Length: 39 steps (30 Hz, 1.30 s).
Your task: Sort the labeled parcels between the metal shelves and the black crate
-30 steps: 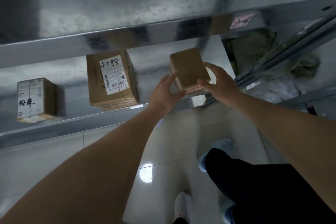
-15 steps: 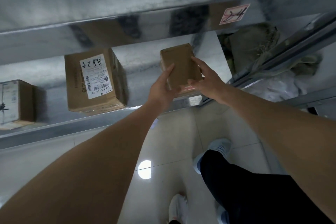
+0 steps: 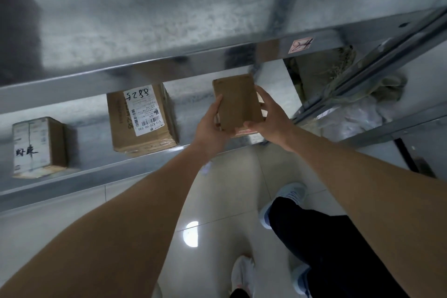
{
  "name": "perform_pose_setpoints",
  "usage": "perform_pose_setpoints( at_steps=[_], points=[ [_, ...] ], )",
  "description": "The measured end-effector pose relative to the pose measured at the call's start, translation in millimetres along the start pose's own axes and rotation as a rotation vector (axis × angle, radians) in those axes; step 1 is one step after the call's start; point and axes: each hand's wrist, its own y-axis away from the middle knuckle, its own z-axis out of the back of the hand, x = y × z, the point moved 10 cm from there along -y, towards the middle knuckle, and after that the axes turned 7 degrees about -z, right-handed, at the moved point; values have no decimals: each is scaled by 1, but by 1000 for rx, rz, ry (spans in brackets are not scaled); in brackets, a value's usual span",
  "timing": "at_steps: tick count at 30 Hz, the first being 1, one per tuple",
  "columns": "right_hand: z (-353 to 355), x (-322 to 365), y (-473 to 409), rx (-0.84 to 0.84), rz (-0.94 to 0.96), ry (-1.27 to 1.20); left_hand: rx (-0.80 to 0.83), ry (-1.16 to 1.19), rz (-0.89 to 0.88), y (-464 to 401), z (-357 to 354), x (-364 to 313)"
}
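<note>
A small brown cardboard parcel (image 3: 238, 101) is held between both my hands over the front edge of the lower metal shelf (image 3: 96, 152). My left hand (image 3: 211, 126) grips its left side and my right hand (image 3: 272, 116) grips its right side and lower corner. Its plain brown face points at me; a red-printed strip shows at its bottom edge. Left of it on the same shelf stands a bigger parcel (image 3: 142, 118) with a white label marked 5288. At the far left stands a third parcel (image 3: 37, 146) with black handwriting. No black crate is in view.
An upper shelf beam (image 3: 169, 70) with a tag marked 24 (image 3: 301, 45) runs just above the held parcel. A neighbouring rack at the right holds plastic-wrapped bags (image 3: 350, 118). Glossy tiled floor and my feet lie below.
Both hands still hold the small parcel; it has tilted a little so its top leans left. The view swung left and back, so the shelf parcels shifted in frame.
</note>
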Motion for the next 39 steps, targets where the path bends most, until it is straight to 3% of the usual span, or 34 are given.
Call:
perform_pose_setpoints(
  at_steps=[9,12,19,25,33,39],
  points=[
    [-28,27,88,-69,-79,-49,83,35,20,74,43,-59],
    [-40,41,120,-59,-125,-168,87,78,31,106,62,-80],
    [-55,71,182,-128,-199,-342,-58,167,147,163,110,-113],
    [-55,86,213,-175,-223,-376,-83,-11,133,180,134,-129],
    [-63,115,251,-1,-60,-356,4,132,72,210,139,-130],
    [-63,116,262,12,-74,-345,-3,203,79,222,141,-142]
  ],
)
